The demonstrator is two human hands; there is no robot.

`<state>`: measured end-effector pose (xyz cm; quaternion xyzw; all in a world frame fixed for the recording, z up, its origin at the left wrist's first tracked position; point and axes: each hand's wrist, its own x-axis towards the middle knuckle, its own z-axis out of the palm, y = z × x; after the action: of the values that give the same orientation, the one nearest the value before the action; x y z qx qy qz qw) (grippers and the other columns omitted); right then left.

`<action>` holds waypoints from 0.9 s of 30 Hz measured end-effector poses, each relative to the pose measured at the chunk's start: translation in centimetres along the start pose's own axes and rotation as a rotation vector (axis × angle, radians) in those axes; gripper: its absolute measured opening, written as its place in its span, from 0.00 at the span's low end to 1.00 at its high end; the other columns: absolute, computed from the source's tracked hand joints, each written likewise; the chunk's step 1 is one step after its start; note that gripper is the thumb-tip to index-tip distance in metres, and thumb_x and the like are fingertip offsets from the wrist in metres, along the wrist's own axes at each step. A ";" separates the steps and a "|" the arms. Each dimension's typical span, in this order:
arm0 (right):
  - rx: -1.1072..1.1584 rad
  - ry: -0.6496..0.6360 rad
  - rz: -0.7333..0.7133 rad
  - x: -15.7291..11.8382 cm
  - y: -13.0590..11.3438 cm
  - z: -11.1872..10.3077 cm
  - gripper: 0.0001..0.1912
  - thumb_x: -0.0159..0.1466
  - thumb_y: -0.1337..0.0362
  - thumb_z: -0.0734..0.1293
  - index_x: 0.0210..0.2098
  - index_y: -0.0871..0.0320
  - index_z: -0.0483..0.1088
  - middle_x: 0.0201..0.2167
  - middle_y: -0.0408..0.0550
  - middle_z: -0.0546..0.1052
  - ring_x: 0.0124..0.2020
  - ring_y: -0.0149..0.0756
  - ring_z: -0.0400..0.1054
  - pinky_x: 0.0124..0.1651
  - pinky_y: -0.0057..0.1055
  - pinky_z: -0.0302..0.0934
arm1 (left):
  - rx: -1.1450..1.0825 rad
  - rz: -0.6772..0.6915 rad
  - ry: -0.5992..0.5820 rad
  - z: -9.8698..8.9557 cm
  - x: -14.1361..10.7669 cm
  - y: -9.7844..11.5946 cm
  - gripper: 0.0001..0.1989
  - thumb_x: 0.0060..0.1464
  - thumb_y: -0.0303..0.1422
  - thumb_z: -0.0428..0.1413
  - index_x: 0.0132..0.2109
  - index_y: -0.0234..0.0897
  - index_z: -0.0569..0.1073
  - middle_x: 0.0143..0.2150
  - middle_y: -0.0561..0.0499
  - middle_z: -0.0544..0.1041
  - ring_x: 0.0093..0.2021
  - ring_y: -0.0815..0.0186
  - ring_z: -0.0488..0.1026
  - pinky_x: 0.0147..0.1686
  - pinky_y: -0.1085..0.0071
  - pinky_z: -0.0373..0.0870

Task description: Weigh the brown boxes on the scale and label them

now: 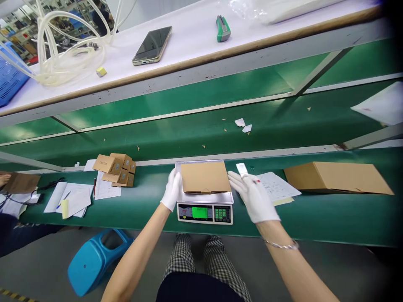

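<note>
A closed brown cardboard box (206, 178) lies flat on the metal plate of a white digital scale (205, 213), whose display glows green; its digits are too blurred to read. Both my hands wear white gloves. My left hand (172, 189) is at the box's left side, fingers stretched upward beside its edge. At the right side, my right hand (253, 197) has its fingers extended, with the tips at or very close to the box's edge. A small white rectangular piece (242, 169) shows just past the right hand's fingers; whether that hand holds it, I cannot tell.
Several small cartons (116, 167) are stacked left of the scale, near papers (74, 198). Printed sheets (275, 186) and a larger cardboard box (349, 178) lie to the right. Above, a shelf carries a phone (153, 45) and green cutter (223, 28). A blue stool (94, 262) stands below.
</note>
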<state>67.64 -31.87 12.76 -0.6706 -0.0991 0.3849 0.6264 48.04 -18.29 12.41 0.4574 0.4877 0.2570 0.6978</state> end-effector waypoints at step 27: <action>-0.801 -0.745 0.005 -16.4 2.7 -4.9 0.09 0.65 0.60 0.53 0.32 0.51 0.61 0.24 0.40 0.70 0.26 0.33 0.62 0.33 0.27 0.60 | 0.639 -0.095 -0.257 1.5 -19.2 -6.1 0.09 0.52 0.36 0.57 0.34 0.37 0.80 0.31 0.52 0.78 0.33 0.65 0.72 0.35 0.71 0.65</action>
<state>58.55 -46.22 16.30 -0.6753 -0.4514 0.5300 0.2435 41.32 -37.04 15.69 0.6582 0.4723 -0.0014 0.5863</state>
